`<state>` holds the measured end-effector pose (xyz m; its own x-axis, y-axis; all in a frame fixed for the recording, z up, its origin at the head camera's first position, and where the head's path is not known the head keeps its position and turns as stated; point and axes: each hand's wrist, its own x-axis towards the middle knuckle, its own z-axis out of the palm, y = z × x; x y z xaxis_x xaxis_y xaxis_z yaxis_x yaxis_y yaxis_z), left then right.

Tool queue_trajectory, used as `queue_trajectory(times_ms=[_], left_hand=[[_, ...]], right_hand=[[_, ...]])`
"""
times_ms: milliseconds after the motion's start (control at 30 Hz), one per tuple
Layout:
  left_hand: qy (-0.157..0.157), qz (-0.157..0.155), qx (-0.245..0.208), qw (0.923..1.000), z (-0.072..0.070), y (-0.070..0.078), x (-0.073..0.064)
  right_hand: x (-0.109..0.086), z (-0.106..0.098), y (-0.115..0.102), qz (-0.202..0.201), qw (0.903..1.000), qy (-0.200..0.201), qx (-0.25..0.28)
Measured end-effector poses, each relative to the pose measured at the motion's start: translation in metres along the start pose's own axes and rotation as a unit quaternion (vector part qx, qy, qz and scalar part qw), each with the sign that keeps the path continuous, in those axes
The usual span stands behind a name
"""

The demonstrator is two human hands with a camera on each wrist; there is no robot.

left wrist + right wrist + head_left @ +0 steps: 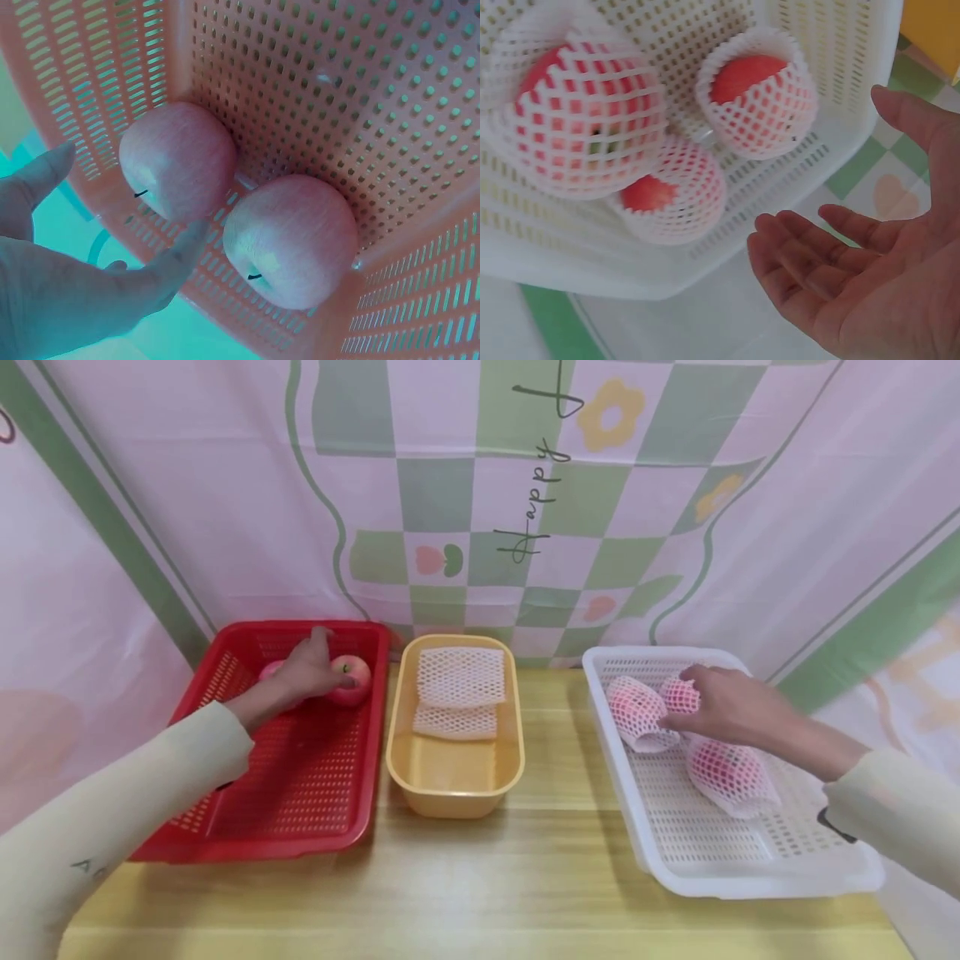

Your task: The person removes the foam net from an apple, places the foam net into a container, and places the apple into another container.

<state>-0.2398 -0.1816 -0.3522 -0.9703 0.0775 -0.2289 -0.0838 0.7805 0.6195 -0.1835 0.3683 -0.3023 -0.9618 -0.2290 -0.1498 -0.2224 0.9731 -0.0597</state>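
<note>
My left hand (pixel 309 667) reaches into the red basket (pixel 375 735) with thumb and fingers spread. Beside it is a red apple (pixel 351 681); a second apple (pixel 270 670) is partly hidden behind the hand. In the left wrist view, one fingertip is near the gap between the two apples, and neither is gripped. Over the white basket (pixel 652 852), my right hand (pixel 723 706) is apart from the fruit, fingers loosely bent and holding nothing. Three apples in white foam nets lie there: one at left (pixel 637 712), one at the back (pixel 681 695) and one nearer (pixel 727 772).
Between the baskets stands a yellow bin (pixel 450 768) with white foam nets (pixel 461 681) lying flat at its back end. All three containers rest on a wooden table (pixel 480 877). A patterned curtain (pixel 495 510) hangs directly behind them.
</note>
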Motion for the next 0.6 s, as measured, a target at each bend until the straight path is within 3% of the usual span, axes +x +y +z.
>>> queue_trajectory(times_ms=[200,600], left_hand=[[-0.003,0.014,0.027,0.9995,-0.007,0.0,-0.008],[0.008,0.069,0.035,0.997,-0.015,-0.001,-0.028]], right_hand=[[-0.012,0.007,0.023,0.025,0.9989,-0.039,-0.011],[-0.029,0.027,0.058,0.056,0.9959,-0.068,0.021]])
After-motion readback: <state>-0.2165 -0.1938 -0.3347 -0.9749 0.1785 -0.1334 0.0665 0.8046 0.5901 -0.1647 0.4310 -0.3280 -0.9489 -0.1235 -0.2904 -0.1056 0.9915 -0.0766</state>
